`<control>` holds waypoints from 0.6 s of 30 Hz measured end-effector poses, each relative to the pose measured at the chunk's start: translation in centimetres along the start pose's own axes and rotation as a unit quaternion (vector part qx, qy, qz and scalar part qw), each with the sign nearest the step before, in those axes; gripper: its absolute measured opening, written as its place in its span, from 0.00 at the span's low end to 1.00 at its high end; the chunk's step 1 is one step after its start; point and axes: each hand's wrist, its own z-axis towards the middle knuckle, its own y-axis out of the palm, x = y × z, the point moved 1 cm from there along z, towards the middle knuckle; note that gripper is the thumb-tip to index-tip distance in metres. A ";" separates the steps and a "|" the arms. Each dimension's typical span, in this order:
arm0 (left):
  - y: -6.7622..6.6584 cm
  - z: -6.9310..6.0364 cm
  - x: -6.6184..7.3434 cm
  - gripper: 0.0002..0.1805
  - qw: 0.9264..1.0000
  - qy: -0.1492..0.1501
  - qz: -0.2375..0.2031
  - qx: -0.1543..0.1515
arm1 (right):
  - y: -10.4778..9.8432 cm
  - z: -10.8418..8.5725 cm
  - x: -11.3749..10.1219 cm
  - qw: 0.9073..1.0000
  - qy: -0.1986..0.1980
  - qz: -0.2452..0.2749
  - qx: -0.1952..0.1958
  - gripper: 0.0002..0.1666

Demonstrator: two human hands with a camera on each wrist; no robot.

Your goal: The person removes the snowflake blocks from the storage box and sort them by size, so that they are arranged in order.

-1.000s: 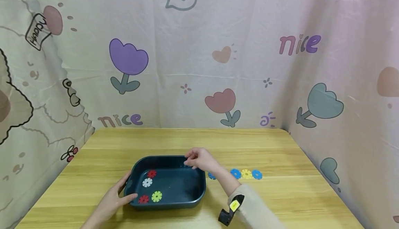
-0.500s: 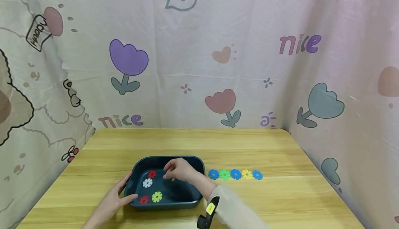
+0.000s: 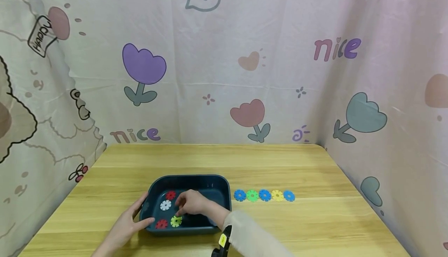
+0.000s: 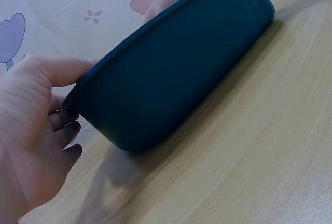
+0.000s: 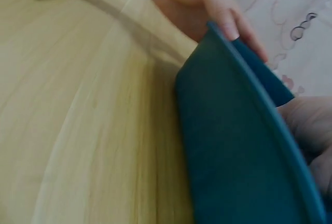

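A dark teal tray (image 3: 189, 231) holds two red discs (image 3: 170, 195), a white disc (image 3: 165, 205) and a yellow-green disc (image 3: 176, 221). The left hand (image 3: 124, 226) grips the tray's left end, thumb over the rim; in the left wrist view this hand (image 4: 36, 125) has its fingers beneath the rim. Inside the tray, the right hand (image 3: 192, 202) reaches down with bent fingers, its fingertips just above the yellow-green disc. Whether they touch it cannot be told. The tray wall (image 5: 233, 146) partly hides that hand (image 5: 314, 130) in the right wrist view.
On the wooden table (image 3: 280, 171), right of the tray, several discs lie in a straight row: blue, green (image 3: 252, 195), blue, yellow (image 3: 277, 195) and blue (image 3: 289, 196). A patterned cloth (image 3: 210, 74) hangs behind and at both sides.
The right hand has moved left and toward the near side, from the tray's back right rim to the yellow-green disc, uncovering the row's left part. The left hand stays on the tray.
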 end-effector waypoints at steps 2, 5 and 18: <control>0.0 0.0 0.0 0.46 1.000 -0.003 -0.004 -0.003 | 0.2 0.1 0.1 1.000 0.002 -0.024 0.000 0.11; -0.1 0.0 0.1 0.47 1.000 -0.009 -0.008 -0.007 | 0.3 0.2 0.1 0.999 0.002 -0.043 -0.006 0.12; -0.2 0.3 -0.1 0.47 0.999 -0.034 0.014 -0.020 | 0.8 0.2 -0.2 0.978 -0.047 -0.200 -0.044 0.10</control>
